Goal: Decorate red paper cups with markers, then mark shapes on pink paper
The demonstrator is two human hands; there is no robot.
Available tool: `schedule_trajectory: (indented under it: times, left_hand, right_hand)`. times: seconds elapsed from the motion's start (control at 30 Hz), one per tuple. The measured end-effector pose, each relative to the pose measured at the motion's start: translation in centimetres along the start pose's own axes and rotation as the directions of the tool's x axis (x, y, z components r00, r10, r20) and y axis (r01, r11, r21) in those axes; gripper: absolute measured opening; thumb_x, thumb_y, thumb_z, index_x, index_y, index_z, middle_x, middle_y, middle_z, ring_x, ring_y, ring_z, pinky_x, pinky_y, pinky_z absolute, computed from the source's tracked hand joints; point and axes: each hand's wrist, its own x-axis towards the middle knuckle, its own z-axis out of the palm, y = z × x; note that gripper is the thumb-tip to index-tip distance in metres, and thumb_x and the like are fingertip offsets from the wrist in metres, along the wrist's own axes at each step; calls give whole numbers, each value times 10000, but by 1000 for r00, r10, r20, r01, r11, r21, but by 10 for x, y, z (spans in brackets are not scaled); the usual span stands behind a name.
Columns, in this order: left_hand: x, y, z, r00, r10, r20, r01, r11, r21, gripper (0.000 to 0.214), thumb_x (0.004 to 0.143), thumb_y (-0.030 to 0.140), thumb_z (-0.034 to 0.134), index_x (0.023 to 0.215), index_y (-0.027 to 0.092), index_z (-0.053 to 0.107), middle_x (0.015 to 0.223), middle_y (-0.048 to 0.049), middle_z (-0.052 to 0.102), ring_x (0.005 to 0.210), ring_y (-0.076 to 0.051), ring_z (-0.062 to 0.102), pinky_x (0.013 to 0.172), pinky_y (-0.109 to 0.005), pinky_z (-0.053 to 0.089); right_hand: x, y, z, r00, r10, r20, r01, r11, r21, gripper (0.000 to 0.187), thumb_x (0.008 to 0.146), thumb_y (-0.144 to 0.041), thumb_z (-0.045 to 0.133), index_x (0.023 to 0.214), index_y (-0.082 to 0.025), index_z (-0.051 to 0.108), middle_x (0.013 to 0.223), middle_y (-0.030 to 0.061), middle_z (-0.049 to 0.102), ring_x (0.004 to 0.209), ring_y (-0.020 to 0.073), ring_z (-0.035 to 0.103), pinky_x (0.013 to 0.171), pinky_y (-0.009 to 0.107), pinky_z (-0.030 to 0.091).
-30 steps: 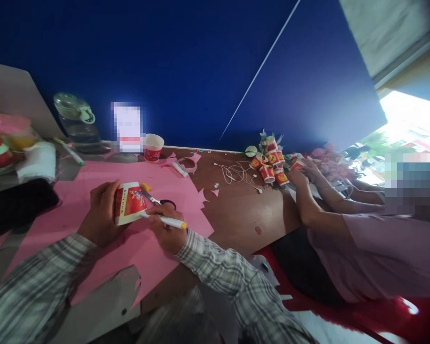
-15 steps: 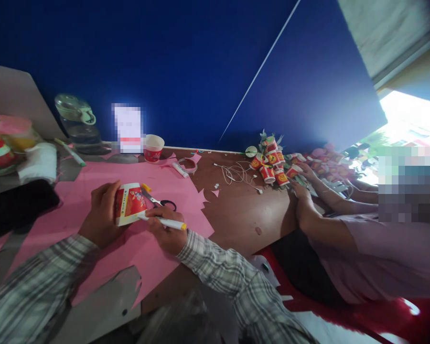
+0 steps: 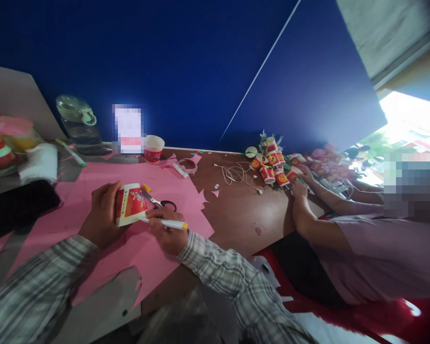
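A red paper cup (image 3: pixel 132 204) with a printed picture and a white rim lies sideways in my left hand (image 3: pixel 103 212), whose fingers wrap round it. My right hand (image 3: pixel 167 232) is closed on a white marker (image 3: pixel 170 223) with a yellow end; its tip meets the cup's white rim. Just beyond the cup lie scissors (image 3: pixel 161 202) with dark handles and a small yellow cap (image 3: pixel 146 188). Both hands are over a large sheet of pink paper (image 3: pixel 165 272) with cut edges.
At the back stand another paper cup (image 3: pixel 154 149), a lit screen (image 3: pixel 128 126) and a water bottle (image 3: pixel 79 125). A phone (image 3: pixel 19 208) lies left. White earphones (image 3: pixel 232 173) and paper scraps lie mid-table. A co-worker's hands (image 3: pixel 301 184) are at a cluster of red cups (image 3: pixel 272 160).
My hands, the cup and the marker hold almost the same place. At right, the co-worker's nearer hand and arm have shifted slightly.
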Motion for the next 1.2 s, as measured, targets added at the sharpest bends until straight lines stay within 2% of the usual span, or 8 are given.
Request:
schedule_trajectory:
  times: [0.23,0.3,0.4,0.5,0.63,0.9,1.2]
  left_hand:
    - [-1,-4,1,1000,5,2,-5,1000,-12,1023,485,706,436,1279,95,235,1190,-208,355,1118,-286,331,950,-540,306]
    - [0,-4,2,1000,19,-4,-19,1000,-7,1019,486,700,444,1280,96,235,1183,-209,366,1109,-286,338,952,-544,300]
    - [0,-1,1,999,41,-15,-41,999,-2,1004,504,687,446,1282,91,231,1175,-208,380,1094,-281,347,956,-541,293]
    - [1,1,0,999,33,-23,-33,999,-9,997,510,684,442,1284,95,227,1181,-206,372,1094,-279,348,953,-532,300]
    - [0,1,0,1000,24,-8,-24,1000,-1,1009,507,694,433,1279,76,233,1181,-210,367,1105,-279,336,962,-509,299]
    - [1,1,1,996,86,-23,-85,996,25,945,567,645,412,1270,39,233,1179,-230,376,1104,-284,320,971,-524,272]
    - [0,-4,2,998,54,-13,-54,999,6,985,507,664,453,1265,68,251,1176,-216,376,1099,-286,339,969,-522,276]
  right_hand:
    - [1,1,-1,1000,1,-10,0,999,44,171,855,-226,461,913,-147,601,884,110,680,810,181,668,735,296,538]
    - [2,0,-2,1000,9,-22,-8,998,67,177,852,-235,462,900,-142,604,889,114,681,761,171,654,700,290,532]
    - [3,-3,-3,996,68,-54,-62,992,105,199,854,-268,466,881,-136,612,794,89,660,627,140,600,590,256,495]
    - [3,-3,-2,995,85,-52,-79,991,105,215,861,-277,461,910,-133,614,694,57,613,581,129,568,549,238,466]
    - [2,1,0,998,51,-35,-49,997,54,210,864,-274,470,936,-138,613,730,59,616,594,122,561,568,236,463]
    - [4,0,0,998,0,-67,0,1000,-5,195,868,-258,475,915,-134,619,774,69,645,668,134,598,640,243,486]
    - [3,1,-1,999,2,-39,-1,999,42,175,853,-238,472,879,-139,614,872,106,685,720,159,639,655,263,508]
